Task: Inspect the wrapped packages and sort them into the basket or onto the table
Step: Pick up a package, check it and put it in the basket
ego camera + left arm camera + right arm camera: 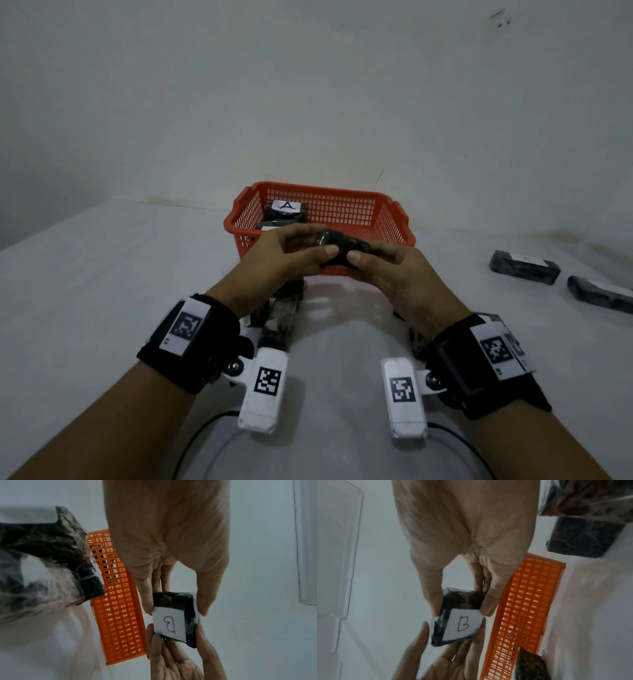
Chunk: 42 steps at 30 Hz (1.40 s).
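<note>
So both hands were on one wrapped package (pixel 342 248), held up just in front of the orange basket (pixel 394 219). The left hand (pixel 284 255) and right hand (pixel 394 270) each had thumb and fingers pinched on opposite ends of it. The wrist views showed its white label (pixel 169 623), which read B, facing down toward the cameras, so I'd say this one was mid-inspection and not sorted yet.

Progress-wise: the basket already had at least two packages in it, the back one (pixel 284 214) tagged A. Two more (pixel 524 267) sat on the worktop (pixel 102 274) off to the right. A few unsorted ones (pixel 281 318) were lying under the wrists, so there was definitely more to go. My guess is B goes with the worktop pair, though their labels weren't readable.
</note>
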Motion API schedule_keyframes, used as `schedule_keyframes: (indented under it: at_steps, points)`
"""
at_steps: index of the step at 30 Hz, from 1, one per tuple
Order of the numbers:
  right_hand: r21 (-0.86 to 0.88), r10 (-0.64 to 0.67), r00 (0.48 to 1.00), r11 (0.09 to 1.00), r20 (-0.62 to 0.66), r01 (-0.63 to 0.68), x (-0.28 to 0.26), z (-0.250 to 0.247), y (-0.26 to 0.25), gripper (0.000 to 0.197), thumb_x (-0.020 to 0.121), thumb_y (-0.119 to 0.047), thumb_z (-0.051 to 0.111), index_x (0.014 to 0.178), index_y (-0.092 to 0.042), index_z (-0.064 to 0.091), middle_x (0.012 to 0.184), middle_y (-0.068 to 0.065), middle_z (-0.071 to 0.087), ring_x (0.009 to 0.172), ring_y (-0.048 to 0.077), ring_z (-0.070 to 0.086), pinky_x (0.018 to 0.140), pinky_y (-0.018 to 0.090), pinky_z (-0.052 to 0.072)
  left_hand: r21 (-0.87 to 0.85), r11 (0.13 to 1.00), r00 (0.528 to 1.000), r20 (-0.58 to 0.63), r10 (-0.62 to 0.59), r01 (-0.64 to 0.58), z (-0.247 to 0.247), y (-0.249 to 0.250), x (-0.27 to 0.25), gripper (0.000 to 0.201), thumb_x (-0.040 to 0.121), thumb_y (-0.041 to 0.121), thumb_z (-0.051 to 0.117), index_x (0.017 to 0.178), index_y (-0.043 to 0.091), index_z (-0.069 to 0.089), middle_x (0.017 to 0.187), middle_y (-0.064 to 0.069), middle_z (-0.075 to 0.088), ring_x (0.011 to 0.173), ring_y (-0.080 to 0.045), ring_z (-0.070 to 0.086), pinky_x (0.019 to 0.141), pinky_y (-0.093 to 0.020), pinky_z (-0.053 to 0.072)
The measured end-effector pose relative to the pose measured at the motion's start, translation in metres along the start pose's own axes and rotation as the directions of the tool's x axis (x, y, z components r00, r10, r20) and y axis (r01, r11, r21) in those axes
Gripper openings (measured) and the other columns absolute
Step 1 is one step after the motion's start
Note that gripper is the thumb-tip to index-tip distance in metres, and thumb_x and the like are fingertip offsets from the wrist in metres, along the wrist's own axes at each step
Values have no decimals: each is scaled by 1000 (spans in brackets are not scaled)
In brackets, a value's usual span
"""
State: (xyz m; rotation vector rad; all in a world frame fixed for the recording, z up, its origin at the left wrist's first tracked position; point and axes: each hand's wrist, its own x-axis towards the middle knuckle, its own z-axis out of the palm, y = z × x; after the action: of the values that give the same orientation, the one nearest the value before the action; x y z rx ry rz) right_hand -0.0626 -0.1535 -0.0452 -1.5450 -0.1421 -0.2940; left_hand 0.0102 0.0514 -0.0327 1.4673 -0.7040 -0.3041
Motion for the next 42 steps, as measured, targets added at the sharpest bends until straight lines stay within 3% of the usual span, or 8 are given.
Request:
schedule_keyframes:
  at_steps: [6, 11, 15, 20, 25, 32, 35, 42]
  points:
    - [-31, 25, 1000, 999, 2, -25, 3, -1, 2, 54, 76, -15, 86, 128, -9, 70, 124, 11, 76, 119, 26, 72, 108, 46, 54, 90, 994, 996, -58, 61, -56, -4, 0, 0, 50, 81, 5, 81, 128, 15, 66, 116, -2, 78, 108, -14, 74, 96, -34, 59]
    - [76, 152, 988, 986, -20, -150, 1, 4, 0, 39, 90, -23, 71, 124, -3, 70, 118, 17, 77, 107, 35, 75, 84, 38, 64, 102, 990, 996, 19, 91, -92, 0, -1, 1, 63, 72, -13, 82, 128, 10, 62, 125, -1, 72, 117, -10, 69, 95, -31, 59]
    - [6, 88, 991, 996, -102, -87, 1, 3, 3, 35, 93, -9, 73, 128, -4, 68, 118, 14, 77, 103, 28, 78, 75, 33, 65, 167, 981, 995, 21, 93, -95, 3, -2, 1, 69, 78, 9, 85, 138, 26, 57, 130, 9, 68, 116, -3, 68, 93, -26, 59]
    - [-57, 49, 991, 997, -128, -56, 3, 5, 6, 42, 85, -4, 82, 124, -11, 68, 125, 12, 72, 113, 28, 73, 88, 43, 64, 208, 965, 977, -103, 187, -162, 2, -4, 1, 44, 83, 3, 80, 124, 16, 70, 116, 3, 77, 110, -7, 72, 90, -25, 60]
    - [34, 178, 983, 984, -49, -177, 1, 8, -1, 36, 88, -41, 77, 113, -15, 74, 119, 12, 76, 111, 30, 74, 96, 44, 61, 203, 959, 976, -42, 212, -200, 2, -4, 0, 44, 77, -8, 81, 116, 9, 72, 111, 2, 78, 106, -8, 74, 85, -17, 57]
    - [-45, 14, 999, 999, -53, -16, -1, 0, 1, 33, 91, -12, 76, 124, -8, 73, 118, 11, 78, 114, 26, 74, 103, 42, 57, 232, 970, 995, 85, 60, -79, 2, 1, -1, 53, 87, 30, 76, 138, 26, 61, 127, 12, 72, 118, -2, 67, 101, -25, 54]
    - [-55, 13, 999, 998, -33, -14, 0, 0, 2, 45, 81, -17, 84, 124, -10, 73, 119, 11, 77, 117, 27, 73, 109, 49, 53, 246, 966, 997, 37, 69, -75, 2, -1, -2, 36, 94, 22, 71, 130, 20, 69, 115, 8, 78, 107, -3, 73, 93, -19, 57]
    - [-82, -2, 999, 997, -50, -2, -2, -3, -3, 52, 78, -15, 84, 127, -8, 70, 120, 9, 78, 117, 23, 73, 111, 45, 52, 198, 978, 998, 0, 64, -63, -4, -1, 0, 49, 85, 16, 79, 132, 20, 65, 120, 7, 75, 112, -5, 71, 95, -23, 57]
